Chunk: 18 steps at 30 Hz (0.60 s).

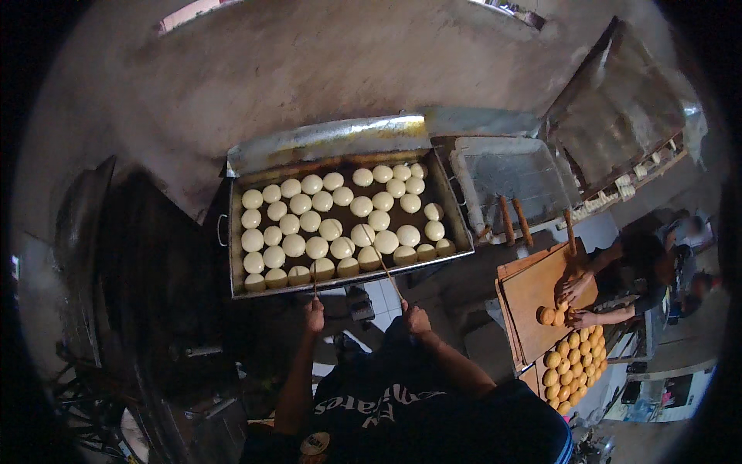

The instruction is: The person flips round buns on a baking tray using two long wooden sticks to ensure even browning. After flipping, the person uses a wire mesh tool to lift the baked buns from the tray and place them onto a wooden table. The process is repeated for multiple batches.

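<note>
A wide rectangular metal frying vat stands in front of me, with many pale round dough balls floating in dark oil. My left hand is closed around a thin stick, which points up over the vat's near edge among the nearest dough balls. Farther right, my right hand grips a second thin stick. That one slants up and left over the rim, toward dough balls near the middle of the front rows. Both hands stay outside the vat, just short of its near rim.
A metal-framed mesh tray adjoins the vat's right side, with long brown handles near it. At right, another person's hands handle browned buns on a wooden board. More browned buns lie below. A wall rises behind the vat.
</note>
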{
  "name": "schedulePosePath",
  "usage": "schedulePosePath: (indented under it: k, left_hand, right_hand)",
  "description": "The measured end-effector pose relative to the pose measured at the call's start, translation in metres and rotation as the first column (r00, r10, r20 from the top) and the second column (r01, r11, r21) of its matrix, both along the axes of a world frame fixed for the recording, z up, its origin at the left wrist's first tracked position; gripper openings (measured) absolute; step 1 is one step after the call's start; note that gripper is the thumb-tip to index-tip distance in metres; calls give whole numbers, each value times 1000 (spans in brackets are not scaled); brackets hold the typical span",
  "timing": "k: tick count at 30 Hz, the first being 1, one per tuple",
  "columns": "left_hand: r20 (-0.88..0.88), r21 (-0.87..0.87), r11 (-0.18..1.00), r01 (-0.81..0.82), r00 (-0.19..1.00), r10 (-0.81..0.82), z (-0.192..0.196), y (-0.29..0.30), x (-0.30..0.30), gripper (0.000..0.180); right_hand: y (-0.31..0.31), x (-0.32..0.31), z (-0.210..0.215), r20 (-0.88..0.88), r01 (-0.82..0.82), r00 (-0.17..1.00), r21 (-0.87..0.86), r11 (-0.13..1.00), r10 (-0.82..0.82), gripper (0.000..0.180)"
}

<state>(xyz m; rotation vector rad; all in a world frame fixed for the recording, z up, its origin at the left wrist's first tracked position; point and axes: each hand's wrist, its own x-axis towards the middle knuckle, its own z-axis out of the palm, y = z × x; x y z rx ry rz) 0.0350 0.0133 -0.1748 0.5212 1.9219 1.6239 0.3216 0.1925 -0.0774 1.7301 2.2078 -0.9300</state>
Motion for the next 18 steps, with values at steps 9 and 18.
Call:
schedulePosePath:
  k: [9,18]
  left_hand:
    - [-175,-60,998,19,984,-29,25,13,14,52]
    - [-439,-215,970,-112,899,6,20,26,31,49]
  right_hand:
    - [20,17,32,-42,-37,998,4,999,37,74]
    - [45,52,16,-45,-24,999,17,1000,24,75]
